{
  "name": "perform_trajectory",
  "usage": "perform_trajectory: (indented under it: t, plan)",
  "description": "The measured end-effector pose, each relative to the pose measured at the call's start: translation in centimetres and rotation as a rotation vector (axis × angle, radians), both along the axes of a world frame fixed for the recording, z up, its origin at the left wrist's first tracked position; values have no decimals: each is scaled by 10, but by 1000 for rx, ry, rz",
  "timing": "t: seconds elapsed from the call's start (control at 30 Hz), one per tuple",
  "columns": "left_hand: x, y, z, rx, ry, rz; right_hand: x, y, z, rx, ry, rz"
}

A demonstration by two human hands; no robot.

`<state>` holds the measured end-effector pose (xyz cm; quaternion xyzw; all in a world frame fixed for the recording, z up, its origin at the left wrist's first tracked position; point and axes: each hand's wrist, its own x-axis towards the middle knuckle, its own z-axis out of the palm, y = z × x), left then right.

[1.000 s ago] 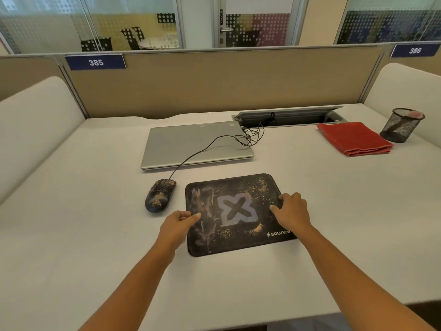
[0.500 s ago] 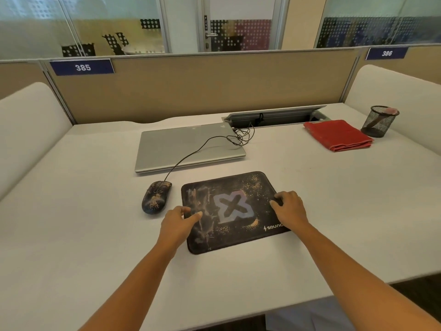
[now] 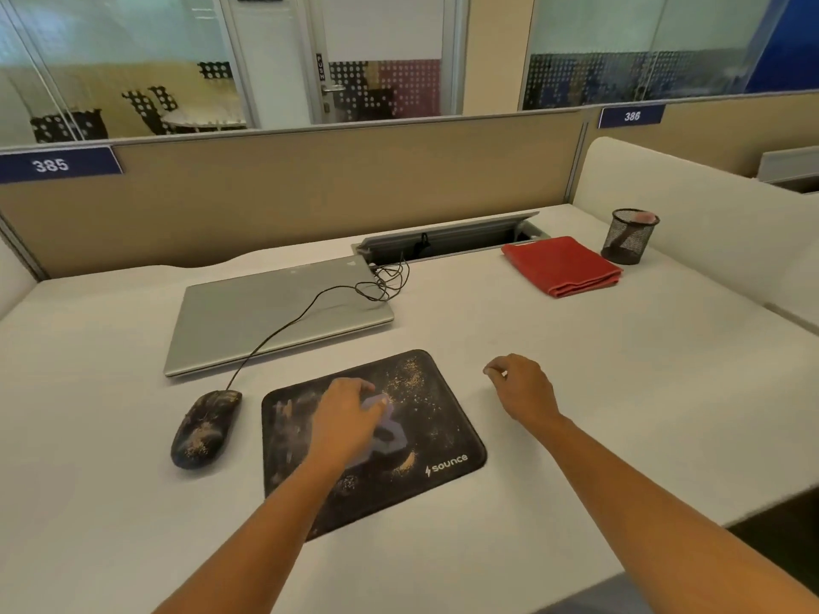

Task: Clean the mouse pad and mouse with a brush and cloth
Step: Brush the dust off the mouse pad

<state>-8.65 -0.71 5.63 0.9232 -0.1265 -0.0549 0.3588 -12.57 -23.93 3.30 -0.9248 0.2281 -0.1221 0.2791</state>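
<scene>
Black mouse pad (image 3: 425,392) speckled tan, black mouse (image 3: 204,429) likewise, red cloth (image 3: 562,264), silver laptop (image 3: 266,312)

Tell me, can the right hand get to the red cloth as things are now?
Probably yes. The right hand is empty above bare desk, and nothing lies between it and the red cloth farther back on the right.
</scene>
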Motion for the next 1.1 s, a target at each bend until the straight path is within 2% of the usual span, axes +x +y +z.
perform_trajectory:
  t: [0.13, 0.37, 0.63, 0.83, 1.1]
  plan:
    - [25, -88, 1, 5, 4, -112, 14, -60, 11, -77, -11, -25]
    - [79, -234, 3, 154, -61, -269, 49, -180, 32, -161, -9, -144]
    - [131, -359, -12, 298, -155, -339, 97, -308, 43, -214, -135, -239]
    - [161, -410, -26, 288, -224, -374, 138, -376, 55, -323, -193, -251]
    - [174, -414, -50, 293, -235, -403, 165, -415, 55, -443, -125, -256]
